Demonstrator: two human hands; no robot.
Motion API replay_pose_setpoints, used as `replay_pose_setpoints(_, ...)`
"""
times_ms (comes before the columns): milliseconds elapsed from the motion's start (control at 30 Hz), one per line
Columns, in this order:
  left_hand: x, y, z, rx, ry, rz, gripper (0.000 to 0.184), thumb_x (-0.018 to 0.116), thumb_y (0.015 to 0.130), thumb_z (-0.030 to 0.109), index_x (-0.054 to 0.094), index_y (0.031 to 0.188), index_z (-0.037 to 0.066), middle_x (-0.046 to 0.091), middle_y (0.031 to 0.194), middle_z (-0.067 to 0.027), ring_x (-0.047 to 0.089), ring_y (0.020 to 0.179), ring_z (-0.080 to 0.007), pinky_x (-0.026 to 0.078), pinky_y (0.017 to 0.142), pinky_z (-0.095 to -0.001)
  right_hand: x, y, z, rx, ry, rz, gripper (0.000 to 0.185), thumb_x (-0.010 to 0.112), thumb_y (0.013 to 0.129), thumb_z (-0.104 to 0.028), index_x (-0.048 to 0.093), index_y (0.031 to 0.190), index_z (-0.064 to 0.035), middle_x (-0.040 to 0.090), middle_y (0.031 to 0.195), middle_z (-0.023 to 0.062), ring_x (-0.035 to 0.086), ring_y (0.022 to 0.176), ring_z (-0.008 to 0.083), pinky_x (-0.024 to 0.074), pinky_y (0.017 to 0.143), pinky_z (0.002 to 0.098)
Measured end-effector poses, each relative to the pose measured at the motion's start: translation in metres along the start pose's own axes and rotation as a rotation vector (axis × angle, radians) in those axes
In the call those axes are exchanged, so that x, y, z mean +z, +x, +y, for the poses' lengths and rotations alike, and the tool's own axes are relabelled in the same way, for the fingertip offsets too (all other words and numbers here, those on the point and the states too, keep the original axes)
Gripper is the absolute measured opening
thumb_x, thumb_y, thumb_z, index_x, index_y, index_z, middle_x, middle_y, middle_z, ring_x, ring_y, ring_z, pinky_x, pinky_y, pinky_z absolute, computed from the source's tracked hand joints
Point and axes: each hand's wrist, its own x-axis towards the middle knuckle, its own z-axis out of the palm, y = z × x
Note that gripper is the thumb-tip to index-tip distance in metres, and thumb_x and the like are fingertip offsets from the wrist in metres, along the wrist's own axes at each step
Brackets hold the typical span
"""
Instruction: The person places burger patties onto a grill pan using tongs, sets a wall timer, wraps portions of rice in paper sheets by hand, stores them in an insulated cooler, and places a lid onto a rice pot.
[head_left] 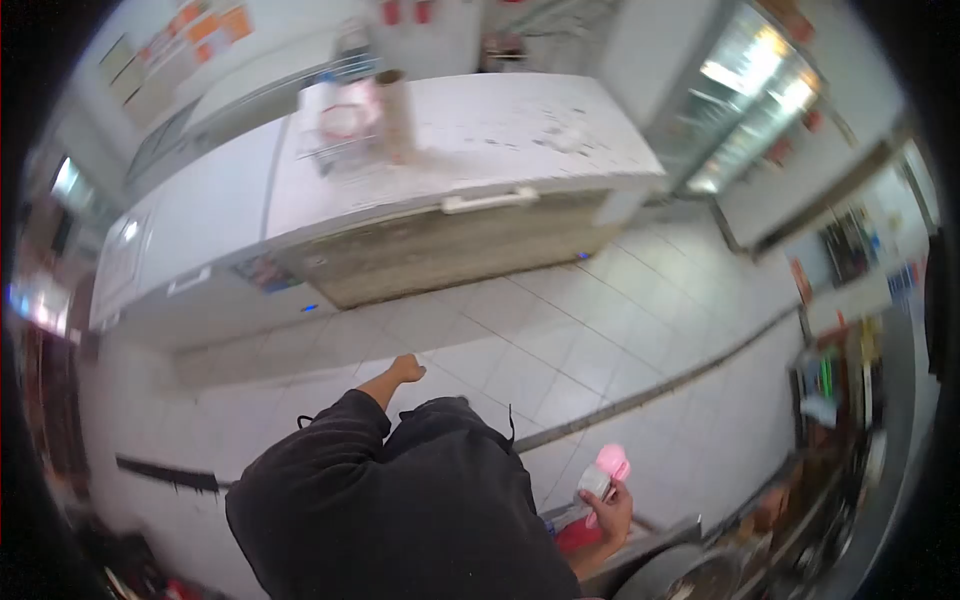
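Observation:
My right hand [612, 510], at the lower right, grips a small pale, see-through-looking container [594, 484] with a round pink lid [613, 461]. Its fingers are wrapped around the pale part, and a bit of pink shows below them. Beneath that hand is a red item [580, 535], partly hidden by the wrist. My left hand [407, 369] hangs in front of my dark clothing over the tiled floor, curled closed, with nothing visible in it.
Ahead stands a long white chest freezer [480, 120] with a wire rack and a brown cylinder [396, 115] on top. A lit glass-door fridge [745, 90] is at the back right. A round metal pan [680, 575] and cluttered shelving line the right side.

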Motion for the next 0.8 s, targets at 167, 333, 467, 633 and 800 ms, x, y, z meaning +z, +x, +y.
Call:
replay_pose_setpoints(167, -0.014, -0.05, -0.062, -0.237, -0.251, 0.078, 0.042, 0.058, 0.075, 0.038, 0.072, 0.08, -0.001, 0.069, 0.095, -0.0283, 0.067, 0.096, -0.0422, 0.053, 0.088, -0.0457, 0.075, 0.176, -0.119, -0.185, -0.507, -0.325, 0.082, 0.092, 0.058, -0.034, 0.059, 0.121, 0.0062, 0.066, 0.107, 0.0159, 0.064, 0.093, 0.0222, 0.0522, 0.077, 0.0341)
replay_pose_setpoints(333, 0.0, -0.11, -0.118, -0.52, -0.466, 0.237, 0.045, 0.06, 0.074, 0.04, 0.071, 0.08, -0.003, 0.069, 0.092, -0.0282, 0.067, 0.093, -0.0422, 0.053, 0.086, -0.0463, 0.264, 0.294, -0.277, -0.613, -0.396, -0.599, 0.073, 0.09, 0.061, -0.018, 0.059, 0.124, 0.005, 0.067, 0.1, 0.0079, 0.063, 0.09, 0.0143, 0.0524, 0.077, 0.0311)
replay_pose_setpoints(467, 0.057, -0.134, -0.147, -0.754, -0.649, 0.305, 0.049, 0.062, 0.077, 0.043, 0.071, 0.087, -0.004, 0.069, 0.092, -0.0287, 0.066, 0.095, -0.0435, 0.053, 0.085, -0.0457, 0.414, 0.329, -0.41, -0.806, -0.139, -0.863, 0.073, 0.091, 0.062, -0.025, 0.061, 0.123, 0.0025, 0.067, 0.104, 0.0093, 0.062, 0.092, 0.0144, 0.0486, 0.083, 0.0292)
replay_pose_setpoints(633, 0.06, -0.151, -0.083, -0.838, -0.781, 0.26, 0.045, 0.059, 0.081, 0.042, 0.069, 0.061, 0.003, 0.067, 0.06, -0.012, 0.066, 0.054, -0.0249, 0.055, 0.062, -0.0376, 0.556, 0.347, -0.567, -0.888, -0.098, -0.978, 0.058, 0.088, 0.065, -0.031, 0.067, 0.11, -0.0003, 0.069, 0.094, 0.0059, 0.063, 0.09, 0.0148, 0.0492, 0.08, 0.0294)
replay_pose_setpoints(800, 0.121, -0.096, -0.061, -0.784, -0.922, 0.553, 0.039, 0.061, 0.084, 0.034, 0.072, 0.086, -0.004, 0.07, 0.077, -0.0162, 0.068, 0.067, -0.0275, 0.052, 0.059, -0.038, 0.761, 0.463, -0.624, -0.949, -0.444, -0.752, 0.067, 0.092, 0.056, -0.037, 0.069, 0.106, 0.0012, 0.071, 0.096, 0.0103, 0.068, 0.085, 0.0198, 0.0531, 0.074, 0.0305)
